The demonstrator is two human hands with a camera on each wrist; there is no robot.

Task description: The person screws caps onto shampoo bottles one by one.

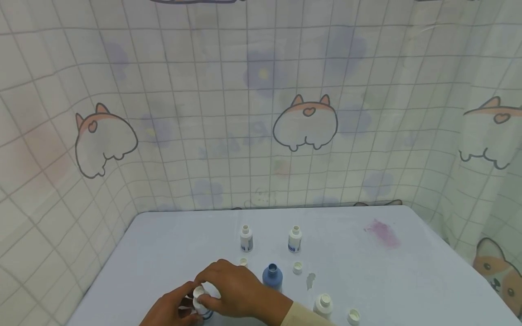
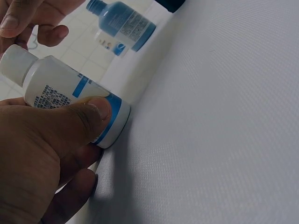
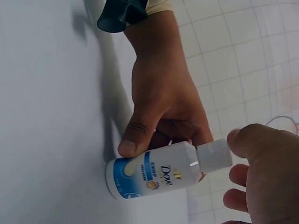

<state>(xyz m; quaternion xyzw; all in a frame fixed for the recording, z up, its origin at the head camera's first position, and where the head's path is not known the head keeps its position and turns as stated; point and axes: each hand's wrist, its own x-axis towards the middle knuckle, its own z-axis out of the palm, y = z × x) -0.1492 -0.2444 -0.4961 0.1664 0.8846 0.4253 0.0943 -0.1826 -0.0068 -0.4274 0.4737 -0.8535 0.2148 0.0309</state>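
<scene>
The small white plastic bottle with a blue lower label and Dove lettering (image 3: 159, 170) is at the table (image 1: 416, 280), left of and nearer than the opaque blue bottle with an open neck (image 1: 272, 278). The left hand (image 1: 171, 307) reaches in from the near side, its grip closed round the body: thumb low across the label, fingers behind. The right hand (image 1: 234, 290) comes across from the right, in front of the blue bottle, wrist bent over and thumb and fingers curved about the white cap (image 3: 214, 156); whether that grip pinches the cap cannot be told. The held bottle's long axis runs close to upright, cap end up, base down at the table.

Beyond the blue bottle stand a white open-necked bottle to its left (image 1: 246, 239) and a matching one to its right (image 1: 295, 240). A loose white cap (image 1: 297, 267) lies just right of it. Farther right and nearer are another white bottle with a bare neck (image 1: 323, 305) and a round white lid (image 1: 353, 316).
</scene>
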